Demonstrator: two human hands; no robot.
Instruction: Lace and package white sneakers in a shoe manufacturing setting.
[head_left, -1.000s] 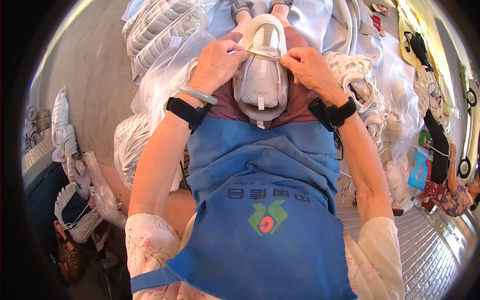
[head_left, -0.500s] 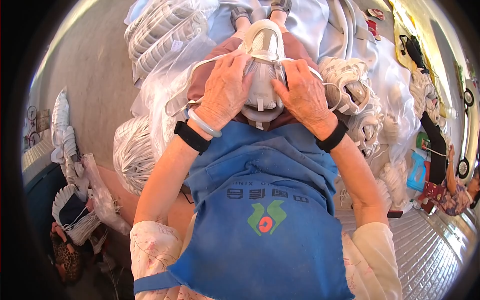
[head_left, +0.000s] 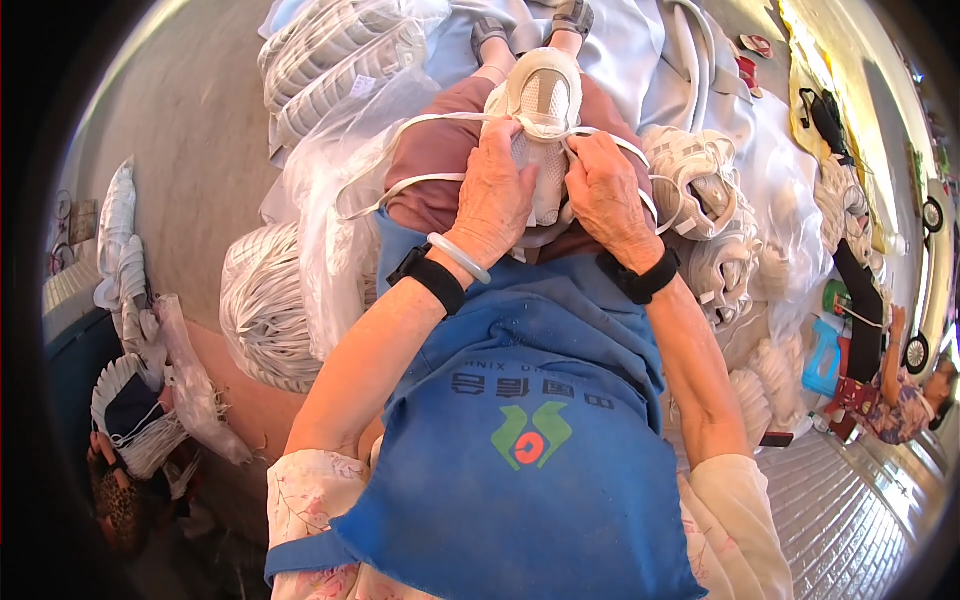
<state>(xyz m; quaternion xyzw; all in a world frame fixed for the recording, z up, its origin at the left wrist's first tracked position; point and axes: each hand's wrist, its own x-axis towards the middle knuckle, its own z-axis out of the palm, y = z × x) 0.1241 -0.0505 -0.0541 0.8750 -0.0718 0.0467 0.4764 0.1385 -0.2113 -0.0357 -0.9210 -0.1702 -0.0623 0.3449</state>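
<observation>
The white shoe (head_left: 541,120) lies on the person's lap, its long axis running away from the body, toe pointing outward. The left hand (head_left: 497,197) and right hand (head_left: 606,195) are both clamped on it, pressing at its near end with white laces (head_left: 420,122) looped out to the sides; half a second ago they lay flatter and wider over it. Bags of white soles (head_left: 262,318) and piled shoes (head_left: 700,190) crowd the floor.
</observation>
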